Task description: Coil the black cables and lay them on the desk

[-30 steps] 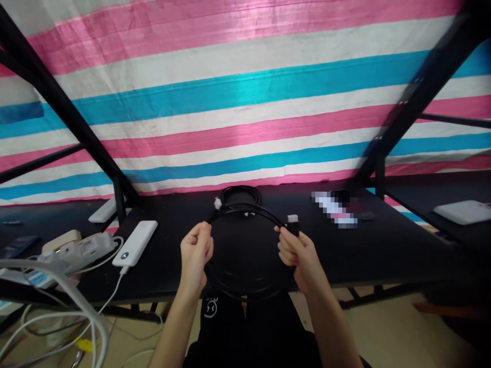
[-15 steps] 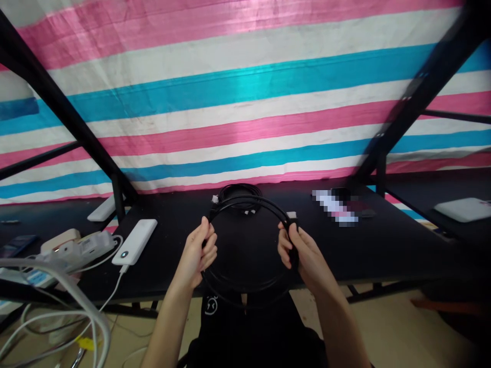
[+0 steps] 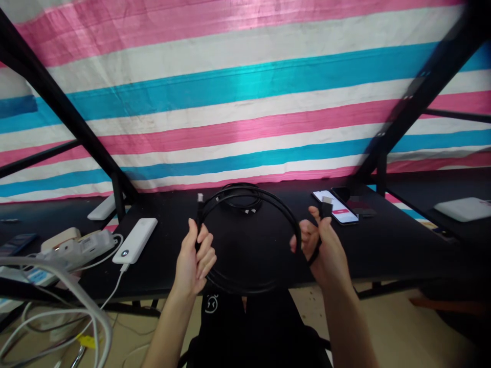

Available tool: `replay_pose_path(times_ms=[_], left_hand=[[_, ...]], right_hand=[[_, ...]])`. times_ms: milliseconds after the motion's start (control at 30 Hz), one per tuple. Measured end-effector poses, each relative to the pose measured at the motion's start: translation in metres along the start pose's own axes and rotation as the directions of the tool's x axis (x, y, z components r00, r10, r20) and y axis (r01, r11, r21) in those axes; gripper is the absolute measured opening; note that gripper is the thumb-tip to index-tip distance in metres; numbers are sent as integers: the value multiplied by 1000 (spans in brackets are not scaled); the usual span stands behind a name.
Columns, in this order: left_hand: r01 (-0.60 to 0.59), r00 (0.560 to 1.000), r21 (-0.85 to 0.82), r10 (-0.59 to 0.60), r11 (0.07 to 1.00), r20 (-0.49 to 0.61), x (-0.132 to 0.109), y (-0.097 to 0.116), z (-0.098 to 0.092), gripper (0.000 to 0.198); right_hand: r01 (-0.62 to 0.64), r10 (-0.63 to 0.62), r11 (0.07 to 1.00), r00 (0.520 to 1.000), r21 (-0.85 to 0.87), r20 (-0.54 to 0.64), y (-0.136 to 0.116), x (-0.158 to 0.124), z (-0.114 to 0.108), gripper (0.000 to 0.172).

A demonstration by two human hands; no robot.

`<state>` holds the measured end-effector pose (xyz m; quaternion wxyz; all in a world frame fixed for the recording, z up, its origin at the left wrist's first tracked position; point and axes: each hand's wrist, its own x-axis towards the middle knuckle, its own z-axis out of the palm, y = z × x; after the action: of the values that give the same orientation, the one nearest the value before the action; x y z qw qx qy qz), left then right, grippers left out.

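Note:
A black cable [image 3: 249, 197] is coiled into a wide loop held above the black table [image 3: 383, 245]. My left hand [image 3: 195, 258] is closed around the loop's left side, just below a plug end [image 3: 200, 198] that sticks up. My right hand [image 3: 324, 250] grips the loop's right side and pinches the other black plug [image 3: 326, 206] upright between thumb and fingers. A second, smaller black cable coil [image 3: 241, 203] lies on the table behind the loop.
A lit phone [image 3: 336, 207] lies on the table right of the hands. A white power bank [image 3: 135, 240] with a white lead sits at the left, beside a power strip [image 3: 72, 249] and thick white cables [image 3: 72, 306]. Black frame posts [image 3: 65, 112] slant up on both sides.
Both hands moved apart, widening the loop. My right hand shifted right and raised its plug; my left hand slid down the cable, leaving the other plug sticking up.

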<state>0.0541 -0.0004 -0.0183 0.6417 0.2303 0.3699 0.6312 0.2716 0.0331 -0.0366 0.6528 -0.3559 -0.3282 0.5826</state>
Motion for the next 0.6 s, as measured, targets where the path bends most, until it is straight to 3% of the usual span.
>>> replay_pose_path(times_ms=[133, 267, 400, 600], left_hand=[[75, 992, 107, -85, 992, 96, 0, 0, 1, 50], [63, 992, 249, -88, 966, 90, 3, 0, 3, 50], [29, 998, 376, -45, 926, 36, 5, 1, 2, 52], [-54, 996, 550, 85, 833, -31, 12, 0, 3, 50]], right_hand=[[-92, 90, 996, 989, 5, 113, -2, 0, -3, 51], [-166, 168, 986, 955, -28, 246, -5, -5, -4, 44], [-125, 161, 979, 957, -160, 239, -10, -11, -5, 40], [-228, 281, 950, 922, -212, 265, -13, -8, 7, 47]])
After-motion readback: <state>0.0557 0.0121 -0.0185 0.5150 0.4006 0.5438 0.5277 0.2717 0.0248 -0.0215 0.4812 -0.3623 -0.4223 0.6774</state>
